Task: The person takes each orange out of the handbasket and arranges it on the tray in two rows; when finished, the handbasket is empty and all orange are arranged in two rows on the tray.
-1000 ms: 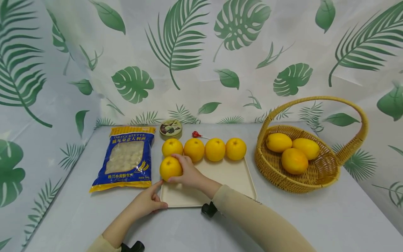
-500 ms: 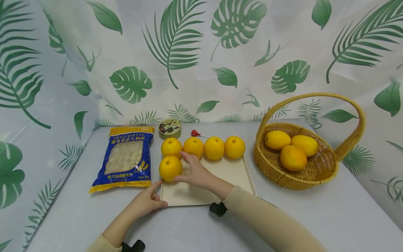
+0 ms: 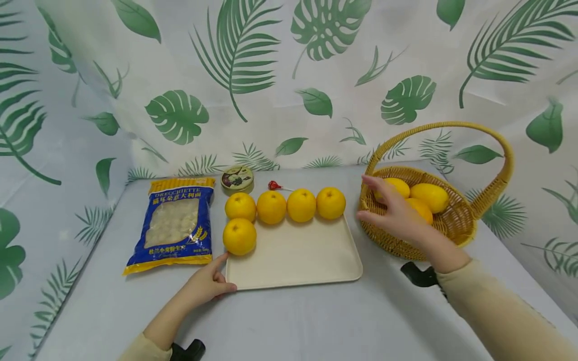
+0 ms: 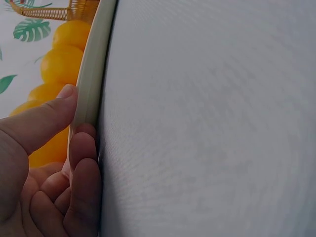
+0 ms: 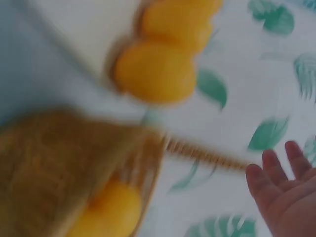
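At the near left corner of a cream rectangular tray (image 3: 298, 260), my left hand (image 3: 202, 287) grips the edge. The left wrist view has its thumb (image 4: 61, 106) against the rim (image 4: 91, 74) and the other fingers curled at the tray's outer side. Several oranges form a row along the tray's back, and one more orange (image 3: 240, 236) sits at its left side. My right hand (image 3: 399, 213) holds nothing; its fingers are spread in front of a wicker basket (image 3: 384, 244). Inside the basket are two yellow oval fruits (image 3: 430, 197) and an orange (image 3: 420, 208), partly hidden by the hand.
A blue and yellow bag of orecchiette pasta (image 3: 173, 225) lies left of the tray. Behind the oranges are a round tin (image 3: 237, 179) and a red lollipop (image 3: 274, 185). The basket's tall handle (image 3: 503, 165) arches over it. A leaf-print cloth (image 3: 271, 125) hangs behind.
My right hand let go of the front left orange and moved right to the basket. That orange stays on the tray. My left hand keeps its place at the tray corner.
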### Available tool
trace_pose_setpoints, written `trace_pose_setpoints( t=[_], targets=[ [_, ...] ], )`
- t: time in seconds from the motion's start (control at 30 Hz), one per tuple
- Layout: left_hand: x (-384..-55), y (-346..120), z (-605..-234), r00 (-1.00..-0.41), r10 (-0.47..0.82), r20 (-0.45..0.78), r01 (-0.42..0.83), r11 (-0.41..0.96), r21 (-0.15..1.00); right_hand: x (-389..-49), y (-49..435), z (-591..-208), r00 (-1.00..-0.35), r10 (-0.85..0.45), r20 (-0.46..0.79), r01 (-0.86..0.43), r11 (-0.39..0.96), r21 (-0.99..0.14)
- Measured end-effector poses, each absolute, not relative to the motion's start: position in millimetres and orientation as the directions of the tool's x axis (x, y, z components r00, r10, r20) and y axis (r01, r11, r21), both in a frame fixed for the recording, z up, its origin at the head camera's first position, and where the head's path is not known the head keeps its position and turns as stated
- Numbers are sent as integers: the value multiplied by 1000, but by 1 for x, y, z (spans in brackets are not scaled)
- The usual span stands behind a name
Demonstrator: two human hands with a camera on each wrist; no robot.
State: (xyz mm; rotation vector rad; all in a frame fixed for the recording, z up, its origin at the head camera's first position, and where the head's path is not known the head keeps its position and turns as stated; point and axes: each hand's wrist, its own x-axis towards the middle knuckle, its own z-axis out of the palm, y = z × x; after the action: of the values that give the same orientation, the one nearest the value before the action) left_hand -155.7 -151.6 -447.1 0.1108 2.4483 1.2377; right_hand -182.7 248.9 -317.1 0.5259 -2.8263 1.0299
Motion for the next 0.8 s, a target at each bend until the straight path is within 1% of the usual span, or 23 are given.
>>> trace_pose_setpoints(
  t=[0.1, 0.2, 0.3, 0.43, 0.57, 0.67, 0.8],
  targets=[
    [-156, -152, -447, -918, 255, -304, -94, 604, 792, -184, 290, -310, -967, -222, 128, -254, 764, -593],
    [-156, -151, -449, -919, 252, -304, -95, 607, 789, -188, 325, -308, -983, -172, 57, -175, 818, -548],
    [-155, -151, -449, -919, 245, -308, -102, 609, 787, -195, 350, -309, -987, -159, 6, -141, 861, -489],
    [-155, -153, -450, -919, 239, -312, -109, 608, 787, -208, 367, -318, -983, -155, -100, -105, 915, -389],
    [-154, -153, -448, -921, 232, -312, -112, 610, 784, -217, 374, -333, -966, -178, -187, -102, 929, -356],
    [-154, -152, -447, -923, 227, -310, -111, 614, 782, -221, 379, -344, -959, -213, -187, -133, 921, -366],
    [-155, -152, -447, -922, 237, -307, -103, 614, 783, -221, 384, -354, -960, -218, -175, -145, 924, -355]
  ],
)
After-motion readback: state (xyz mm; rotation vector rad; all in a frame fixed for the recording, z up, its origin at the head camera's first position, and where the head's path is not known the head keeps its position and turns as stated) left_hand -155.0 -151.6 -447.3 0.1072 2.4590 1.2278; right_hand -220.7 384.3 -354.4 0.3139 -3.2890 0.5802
